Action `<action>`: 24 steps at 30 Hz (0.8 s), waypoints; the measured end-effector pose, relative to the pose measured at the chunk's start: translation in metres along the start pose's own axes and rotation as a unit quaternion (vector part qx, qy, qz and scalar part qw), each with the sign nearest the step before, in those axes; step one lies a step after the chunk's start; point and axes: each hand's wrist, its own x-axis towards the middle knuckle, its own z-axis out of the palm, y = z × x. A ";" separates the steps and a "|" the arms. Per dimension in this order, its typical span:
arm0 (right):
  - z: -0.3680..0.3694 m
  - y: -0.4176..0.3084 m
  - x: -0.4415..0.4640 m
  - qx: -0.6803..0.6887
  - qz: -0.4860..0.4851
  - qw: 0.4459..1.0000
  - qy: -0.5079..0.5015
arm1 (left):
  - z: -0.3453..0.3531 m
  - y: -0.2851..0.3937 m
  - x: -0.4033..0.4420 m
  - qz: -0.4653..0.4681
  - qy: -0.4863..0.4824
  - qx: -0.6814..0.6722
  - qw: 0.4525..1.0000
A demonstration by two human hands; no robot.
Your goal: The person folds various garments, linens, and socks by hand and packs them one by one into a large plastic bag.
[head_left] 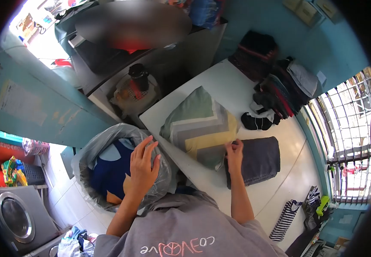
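Observation:
My left hand is open, its fingers stretched out, over the edge of a grey plastic bag. Inside the bag lie clothes, among them a dark blue garment. My right hand has its fingers curled together at the border between a patterned cloth and a folded dark grey garment. Whether it pinches anything is hidden. The patterned cloth, green, grey, white and yellow with zigzag bands, lies flat on the white table.
Stacks of folded dark clothes line the table's far right side. A black-and-white bundle sits before them, and a striped cloth lies at lower right. A basket stands beyond the table. At left is a washing machine.

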 end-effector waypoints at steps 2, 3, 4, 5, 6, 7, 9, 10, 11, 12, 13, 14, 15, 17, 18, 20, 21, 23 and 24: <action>0.010 0.024 0.002 -0.001 0.051 0.995 -0.080 | 0.009 0.005 -0.002 -0.032 -0.010 -0.009 0.999; 0.015 0.030 -0.001 0.002 0.052 0.996 -0.075 | 0.010 0.007 -0.004 -0.049 0.001 -0.041 0.998; 0.025 0.029 -0.007 0.031 0.058 0.996 -0.055 | 0.009 0.009 -0.004 -0.043 -0.002 -0.041 0.998; 0.030 0.027 -0.011 0.059 0.064 0.996 -0.037 | 0.006 0.010 -0.006 -0.043 -0.008 -0.023 0.999; 0.030 0.022 -0.009 0.059 0.066 0.995 -0.037 | 0.004 0.010 -0.008 -0.046 -0.014 -0.004 0.999; 0.029 0.009 -0.008 0.135 0.125 0.982 -0.039 | 0.003 0.007 -0.011 -0.046 -0.019 0.001 0.999; 0.036 0.008 -0.005 0.208 0.187 0.958 -0.054 | 0.001 0.005 -0.015 -0.064 -0.019 -0.005 0.998; 0.037 0.016 0.002 0.215 0.206 0.954 -0.034 | -0.001 0.003 -0.018 -0.077 -0.020 -0.016 0.997; 0.037 0.018 0.007 0.220 0.224 0.949 -0.017 | -0.002 0.001 -0.020 -0.086 -0.015 -0.009 0.996; 0.038 0.020 0.010 0.216 0.226 0.949 -0.032 | -0.004 -0.001 -0.022 -0.068 0.000 0.003 0.998; 0.039 0.014 0.008 0.223 0.221 0.949 -0.005 | -0.008 -0.005 -0.026 -0.054 0.017 0.018 0.998; 0.042 0.006 0.005 0.229 0.217 0.949 0.014 | -0.012 -0.009 -0.031 -0.074 0.028 0.035 0.996; 0.043 -0.002 0.002 0.236 0.240 0.942 0.013 | -0.016 -0.013 -0.034 -0.078 0.043 0.028 0.996; 0.042 -0.007 0.001 0.219 0.228 0.949 -0.018 | -0.031 -0.019 -0.044 -0.117 0.071 0.024 0.990; 0.040 -0.006 0.001 0.200 0.188 0.960 -0.047 | -0.038 -0.028 -0.052 -0.125 0.091 0.060 0.986; 0.040 -0.011 0.000 0.131 0.109 0.984 -0.044 | -0.060 -0.046 -0.067 -0.154 0.124 0.120 0.973; 0.040 0.002 0.006 0.130 0.045 0.990 -0.011 | -0.072 -0.056 -0.075 -0.174 0.146 0.144 0.963; 0.053 -0.011 0.000 0.130 -0.021 0.991 0.011 | -0.090 -0.082 -0.100 -0.245 0.183 0.176 0.936; 0.055 -0.036 -0.010 0.048 -0.148 0.988 -0.006 | -0.096 -0.097 -0.115 -0.278 0.201 0.180 0.922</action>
